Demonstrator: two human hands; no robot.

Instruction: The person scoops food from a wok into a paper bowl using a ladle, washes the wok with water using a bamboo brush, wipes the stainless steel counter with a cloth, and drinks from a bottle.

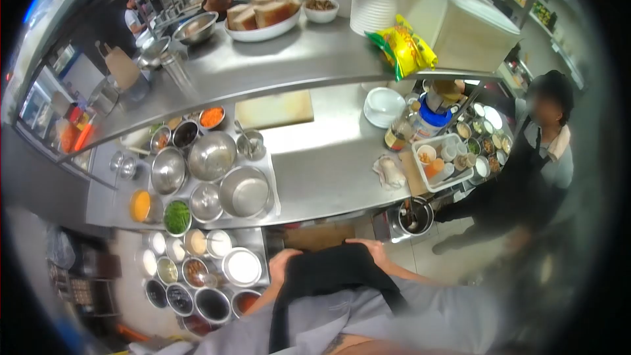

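A black apron (335,268) spans the person's front at the bottom centre, over a grey shirt. At its left upper corner, my left hand (282,264) is closed on the cloth. My right hand (373,251) grips the opposite corner, its fingertips partly hidden by the fabric. Just beyond both hands runs the front edge of the steel counter (322,187). Steel bowls (244,192) stand on the counter to the left, and a white cloth (390,172) lies on its right part.
Containers of sauces (213,304) sit low at left. A pot (415,215) stands right of the counter's front. Above is a steel shelf (282,59) with bread (266,13) and a yellow packet (407,49). A co-worker (542,151) stands at right; other people are behind the shelf.
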